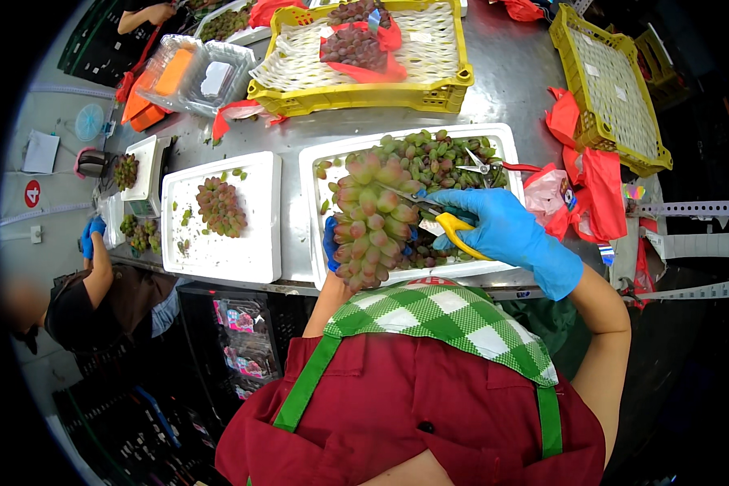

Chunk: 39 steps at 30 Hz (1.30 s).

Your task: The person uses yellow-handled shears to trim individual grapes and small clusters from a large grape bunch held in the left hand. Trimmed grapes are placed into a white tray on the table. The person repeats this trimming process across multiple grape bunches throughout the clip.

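I have the right hand (498, 223) gripping scissors (454, 230); left of its fingers, the nearer left hand (330, 243) holds the grape bunch (368, 219), long axis near-to-far.

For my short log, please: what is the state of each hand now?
Left hand: holding the grape bunch, mostly hidden behind it.
Right hand: closed on the yellow-handled scissors.

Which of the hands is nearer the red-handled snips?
Right. The right hand is just below the red-handled snips in the picture, gripping yellow-handled scissors. The left hand is farther off, to their lower left, mostly hidden behind the grape bunch.
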Motion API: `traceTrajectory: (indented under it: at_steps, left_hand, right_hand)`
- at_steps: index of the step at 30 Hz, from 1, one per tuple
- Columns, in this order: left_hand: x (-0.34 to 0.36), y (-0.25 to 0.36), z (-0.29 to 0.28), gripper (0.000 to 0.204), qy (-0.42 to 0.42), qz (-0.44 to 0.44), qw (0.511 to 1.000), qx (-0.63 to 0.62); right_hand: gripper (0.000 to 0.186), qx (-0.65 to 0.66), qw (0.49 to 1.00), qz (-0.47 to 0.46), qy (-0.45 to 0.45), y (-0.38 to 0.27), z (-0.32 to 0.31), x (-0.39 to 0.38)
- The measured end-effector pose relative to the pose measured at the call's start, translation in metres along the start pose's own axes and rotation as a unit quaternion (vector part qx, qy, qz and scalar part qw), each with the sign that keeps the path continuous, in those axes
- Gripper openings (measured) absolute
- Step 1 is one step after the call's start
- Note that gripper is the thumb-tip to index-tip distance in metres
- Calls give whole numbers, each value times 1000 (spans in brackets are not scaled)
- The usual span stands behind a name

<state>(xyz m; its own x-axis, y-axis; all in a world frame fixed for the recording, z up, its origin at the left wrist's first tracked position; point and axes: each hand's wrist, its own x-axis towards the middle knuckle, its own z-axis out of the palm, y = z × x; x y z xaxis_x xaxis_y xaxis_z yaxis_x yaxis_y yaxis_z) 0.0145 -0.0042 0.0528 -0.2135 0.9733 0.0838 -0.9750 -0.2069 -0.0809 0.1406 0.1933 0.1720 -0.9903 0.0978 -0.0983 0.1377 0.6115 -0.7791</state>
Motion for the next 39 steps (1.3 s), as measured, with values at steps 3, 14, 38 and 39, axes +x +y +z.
traceTrajectory:
  at_steps: [3,14,38,39]
  left_hand:
    - [1,-1,0,70,-8,-4,1000,-8]
    - [-2,-1,2,69,-20,-3,1000,-14]
    - [22,-5,43,83,126,181,863,454]
    - [22,-5,44,83,121,185,869,442]
  right_hand:
    - [41,55,998,-10,1,10,7,-1]
    - [35,57,998,18,33,1,8,-1]
    - [58,70,978,-13,198,18,45,-3]
    - [59,17,984,-39,176,11,31,-7]
